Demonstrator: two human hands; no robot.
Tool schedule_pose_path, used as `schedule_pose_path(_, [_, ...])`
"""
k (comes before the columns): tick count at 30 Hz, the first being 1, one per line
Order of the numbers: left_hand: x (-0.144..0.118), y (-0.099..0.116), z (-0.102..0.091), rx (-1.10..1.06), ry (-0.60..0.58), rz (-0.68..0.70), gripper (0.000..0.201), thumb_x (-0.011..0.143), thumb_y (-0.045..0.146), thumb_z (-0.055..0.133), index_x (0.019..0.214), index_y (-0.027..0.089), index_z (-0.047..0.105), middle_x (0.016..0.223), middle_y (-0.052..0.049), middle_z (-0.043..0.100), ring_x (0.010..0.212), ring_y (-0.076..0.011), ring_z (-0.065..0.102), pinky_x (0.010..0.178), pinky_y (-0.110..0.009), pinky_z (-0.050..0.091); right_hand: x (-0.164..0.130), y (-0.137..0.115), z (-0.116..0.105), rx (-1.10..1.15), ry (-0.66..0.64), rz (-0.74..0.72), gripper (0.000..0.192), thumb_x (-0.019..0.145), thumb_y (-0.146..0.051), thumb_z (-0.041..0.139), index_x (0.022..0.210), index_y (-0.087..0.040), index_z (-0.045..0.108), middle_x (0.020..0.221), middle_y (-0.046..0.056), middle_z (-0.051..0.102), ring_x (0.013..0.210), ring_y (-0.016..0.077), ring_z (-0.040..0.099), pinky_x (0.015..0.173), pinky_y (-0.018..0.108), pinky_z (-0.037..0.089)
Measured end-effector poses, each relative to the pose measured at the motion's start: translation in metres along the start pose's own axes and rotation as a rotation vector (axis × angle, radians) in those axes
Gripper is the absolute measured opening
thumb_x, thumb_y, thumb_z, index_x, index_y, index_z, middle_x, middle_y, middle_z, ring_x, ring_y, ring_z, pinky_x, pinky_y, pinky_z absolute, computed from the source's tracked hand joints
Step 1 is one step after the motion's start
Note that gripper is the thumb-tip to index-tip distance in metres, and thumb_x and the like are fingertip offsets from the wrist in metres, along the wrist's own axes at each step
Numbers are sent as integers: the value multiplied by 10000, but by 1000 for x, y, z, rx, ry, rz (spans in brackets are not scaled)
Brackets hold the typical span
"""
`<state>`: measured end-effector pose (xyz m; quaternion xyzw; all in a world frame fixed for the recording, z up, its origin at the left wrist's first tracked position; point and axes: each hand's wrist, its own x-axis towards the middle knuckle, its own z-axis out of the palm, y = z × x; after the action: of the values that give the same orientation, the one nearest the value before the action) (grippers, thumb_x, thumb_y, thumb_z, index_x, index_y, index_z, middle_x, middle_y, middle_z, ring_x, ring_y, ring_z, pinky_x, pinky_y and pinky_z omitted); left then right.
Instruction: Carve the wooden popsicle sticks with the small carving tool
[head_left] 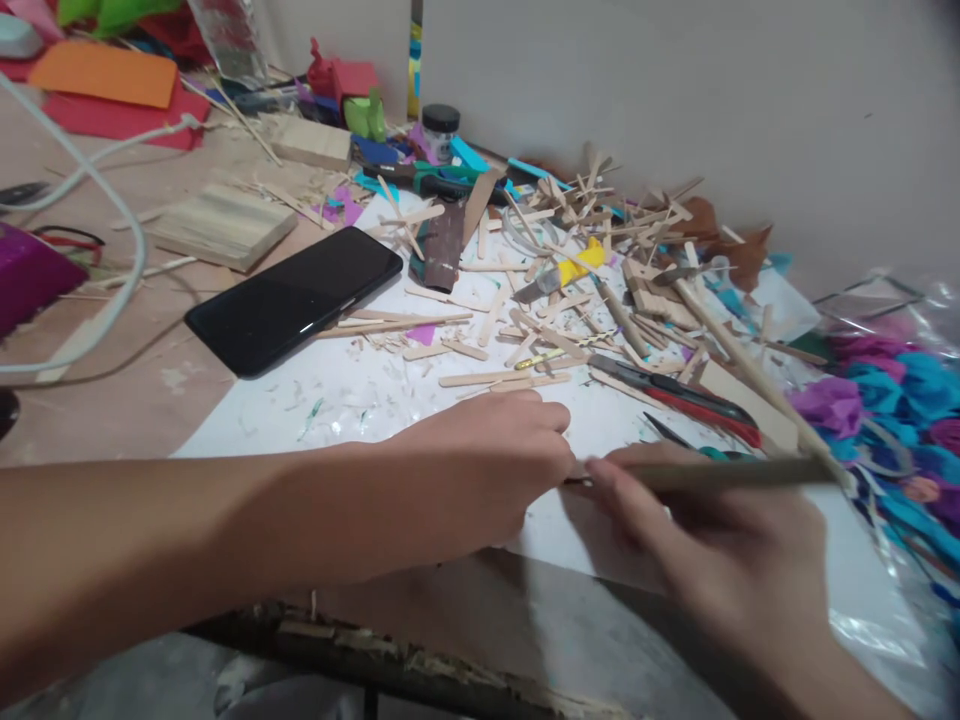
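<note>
Lower centre: left hand (pixel 480 470) pressed flat on white sheet (pixel 360 400), right hand (pixel 720 540) gripping stick (pixel 720 474); a slip could jab the fingers.

Black phone (pixel 294 297) lay face up beside wooden block (pixel 222 226). Stick offcuts (pixel 570 300) littered the white sheet (pixel 360 400); red-handled pliers (pixel 675 395) lay among them

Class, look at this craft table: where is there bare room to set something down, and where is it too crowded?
Free: the white sheet between the phone and the left hand; the tabletop left of the phone, inside the cable. Crowded: the stick pile by the wall.
</note>
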<state>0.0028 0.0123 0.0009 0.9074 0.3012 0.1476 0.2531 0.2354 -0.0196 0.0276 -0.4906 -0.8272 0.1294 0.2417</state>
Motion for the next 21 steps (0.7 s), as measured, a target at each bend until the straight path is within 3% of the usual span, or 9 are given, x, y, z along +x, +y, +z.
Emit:
schedule_pose_path(3, [1,1,-3,22,-21,-2,139,856,58,612,796,180,643,900,-40,648,825,-192,592,654,-332,375,-1,2,3,14,12,25,216,976,-324,749,775,-267,807,598,-15,723,474,166,624,460,280,436])
schedule_pose_path(8, [3,3,-10,80,-94,6,126,915,90,648,851,178,711,951,-41,680,844,-206,613,657,-347,392,1,-5,10,180,136,282,185,900,-351,817,740,-258,824,578,-15,707,475,140,548,482,280,401])
schedule_pose_path(13, [4,2,-14,210,-41,73,149,946,43,634,905,181,672,992,-57,692,923,-244,628,715,-376,401,15,-5,11,723,4,708,402,853,-517,920,689,-176,786,504,17,646,385,109,497,435,266,372])
schedule_pose_path(18, [8,5,-16,128,48,30,167,994,53,575,932,201,623,921,-47,724,873,-220,629,764,-347,404,25,2,1,937,-99,774,561,883,-571,865,536,-160,705,369,6,478,383,97,414,445,252,376])
schedule_pose_path(21, [10,8,-16,-64,56,-71,93,993,132,592,976,218,621,816,-11,704,744,-199,597,686,-321,371,28,5,-6,1028,-119,792,404,829,-527,903,643,-189,783,431,12,571,381,116,449,464,265,454])
